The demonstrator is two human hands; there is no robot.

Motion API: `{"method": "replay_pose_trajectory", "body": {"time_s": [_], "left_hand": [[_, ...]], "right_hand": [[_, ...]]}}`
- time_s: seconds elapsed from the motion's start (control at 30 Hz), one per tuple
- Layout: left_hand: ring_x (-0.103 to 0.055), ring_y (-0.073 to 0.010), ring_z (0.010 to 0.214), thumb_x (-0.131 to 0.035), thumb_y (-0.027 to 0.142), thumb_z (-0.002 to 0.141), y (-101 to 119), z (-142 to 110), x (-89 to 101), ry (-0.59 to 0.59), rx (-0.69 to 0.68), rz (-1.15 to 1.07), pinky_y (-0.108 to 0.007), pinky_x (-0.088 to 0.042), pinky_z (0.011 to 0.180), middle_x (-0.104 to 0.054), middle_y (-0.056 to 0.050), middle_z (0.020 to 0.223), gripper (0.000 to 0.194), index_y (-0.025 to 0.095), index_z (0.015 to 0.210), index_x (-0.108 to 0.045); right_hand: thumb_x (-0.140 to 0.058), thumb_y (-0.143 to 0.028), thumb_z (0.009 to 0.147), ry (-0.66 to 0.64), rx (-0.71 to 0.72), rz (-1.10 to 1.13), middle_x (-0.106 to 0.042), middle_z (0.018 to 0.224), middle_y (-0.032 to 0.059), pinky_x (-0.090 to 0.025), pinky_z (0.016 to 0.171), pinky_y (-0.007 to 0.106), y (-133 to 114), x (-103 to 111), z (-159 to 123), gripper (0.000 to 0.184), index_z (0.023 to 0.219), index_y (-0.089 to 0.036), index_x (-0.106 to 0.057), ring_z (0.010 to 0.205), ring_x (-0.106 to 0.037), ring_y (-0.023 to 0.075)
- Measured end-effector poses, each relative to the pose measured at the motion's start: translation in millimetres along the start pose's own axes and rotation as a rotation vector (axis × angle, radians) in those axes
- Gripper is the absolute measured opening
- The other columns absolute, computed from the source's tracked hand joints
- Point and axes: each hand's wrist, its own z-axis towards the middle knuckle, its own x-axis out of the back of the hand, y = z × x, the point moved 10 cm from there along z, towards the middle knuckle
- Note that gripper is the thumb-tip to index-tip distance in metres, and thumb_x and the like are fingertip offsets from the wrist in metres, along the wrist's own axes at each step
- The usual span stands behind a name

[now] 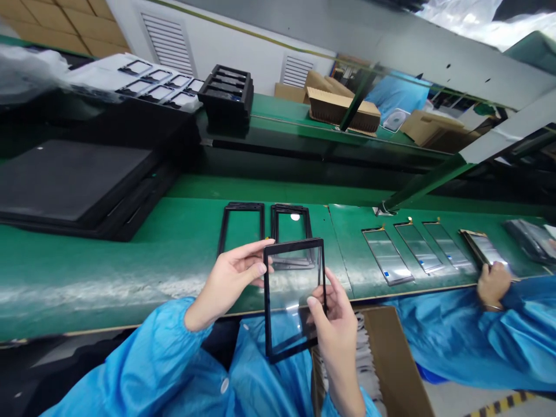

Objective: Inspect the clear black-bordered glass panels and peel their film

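Between my two hands, above the bench's front edge, is a black-bordered clear panel [294, 245], tilted toward me. I see the sleeves and the floor area through its see-through middle. My left hand [237, 277] pinches its upper left side, thumb on the near face. On the lower right edge, my right hand [334, 324] grips with the thumb in front and the fingers partly behind. Just beyond the panel, on the green bench, lie two piles of black rectangular frames, a left pile [223, 230] and a right pile [307, 223].
Large black trays [78, 179] are stacked at left. Several clear panels [388, 258] lie in a row at right, where a co-worker's hand [494, 284] touches a stack. A green post [425, 184] stands behind. An open cardboard box [391, 353] sits below the bench edge.
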Motion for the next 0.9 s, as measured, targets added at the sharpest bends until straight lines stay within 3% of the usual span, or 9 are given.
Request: {"method": "replay_pose_trajectory", "body": {"time_s": [0.43, 0.53, 0.6, 0.67, 0.73, 0.8, 0.9], "left_hand": [[-0.082, -0.0286, 0.101, -0.092, 0.037, 0.086, -2.9, -1.5, -1.8, 0.034, 0.023, 0.051, -0.022, -0.067, 0.064, -0.084, -0.013, 0.104, 0.056, 0.024, 0.138, -0.077], [-0.083, -0.031, 0.099, -0.093, 0.038, 0.084, 2.9, -2.9, 0.8, 0.073, 0.005, 0.103, -0.024, -0.068, 0.062, -0.085, -0.014, 0.106, 0.054, 0.021, 0.134, -0.079], [-0.085, -0.0308, 0.093, -0.093, 0.036, 0.083, 10.1, -5.8, 0.6, 0.078, -0.015, 0.162, -0.023, -0.068, 0.062, -0.086, -0.013, 0.1, 0.049, 0.019, 0.128, -0.083], [-0.085, -0.0302, 0.089, -0.093, 0.032, 0.082, 17.9, -10.1, -1.4, 0.063, -0.028, 0.223, -0.022, -0.068, 0.062, -0.086, -0.012, 0.093, 0.044, 0.017, 0.123, -0.085], [-0.085, -0.0291, 0.086, -0.092, 0.028, 0.082, 24.4, -15.3, -3.5, 0.043, -0.031, 0.265, -0.022, -0.068, 0.063, -0.086, -0.012, 0.095, 0.04, 0.019, 0.119, -0.086], [-0.085, -0.0273, 0.085, -0.09, 0.026, 0.082, 28.5, -20.7, -5.0, 0.022, -0.026, 0.29, -0.021, -0.068, 0.066, -0.086, -0.01, 0.097, 0.036, 0.022, 0.118, -0.087], [-0.085, -0.0249, 0.083, -0.088, 0.025, 0.085, 31.2, -27.0, -4.9, 0.003, -0.035, 0.317, -0.021, -0.068, 0.07, -0.087, -0.009, 0.099, 0.034, 0.026, 0.118, -0.087]], "right_hand": [[-0.078, -0.039, 0.093, -0.011, 0.036, -0.109, -0.07, 0.092, 0.0034, -0.06, 0.066, 0.028, 5.8, 2.2, -4.1, 0.063, 0.152, -0.023, -0.062, 0.077, -0.068, 0.0181], [-0.076, -0.037, 0.094, 0.008, 0.227, -0.348, -0.072, 0.118, 0.0119, -0.063, 0.089, 0.043, -16.4, 6.8, -2.5, 0.056, 0.148, -0.025, -0.066, 0.105, -0.072, 0.0266], [-0.079, -0.036, 0.092, 0.084, 0.405, -0.498, -0.059, 0.151, 0.0165, -0.053, 0.111, 0.054, -43.8, 12.4, 0.0, 0.051, 0.142, -0.026, -0.072, 0.138, -0.059, 0.0352], [-0.075, -0.035, 0.095, 0.087, 0.452, -0.45, -0.051, 0.163, 0.0148, -0.046, 0.119, 0.057, -62.4, 14.7, 9.5, 0.048, 0.143, -0.027, -0.071, 0.149, -0.051, 0.0357], [-0.067, -0.034, 0.101, -0.044, 0.323, -0.249, -0.07, 0.144, 0.0134, -0.055, 0.11, 0.051, -63.3, 6.9, 25.6, 0.048, 0.148, -0.028, -0.066, 0.131, -0.069, 0.0306], [-0.067, -0.035, 0.101, -0.177, 0.171, -0.085, -0.084, 0.102, 0.0079, -0.064, 0.091, 0.042, -58.4, -7.3, 34.9, 0.042, 0.142, -0.025, -0.07, 0.095, -0.082, 0.0259], [-0.073, -0.036, 0.095, -0.187, 0.103, -0.02, -0.078, 0.065, 0.0019, -0.065, 0.075, 0.035, -56.5, -16.5, 35.9, 0.025, 0.114, -0.021, -0.081, 0.066, -0.079, 0.0228]]}}
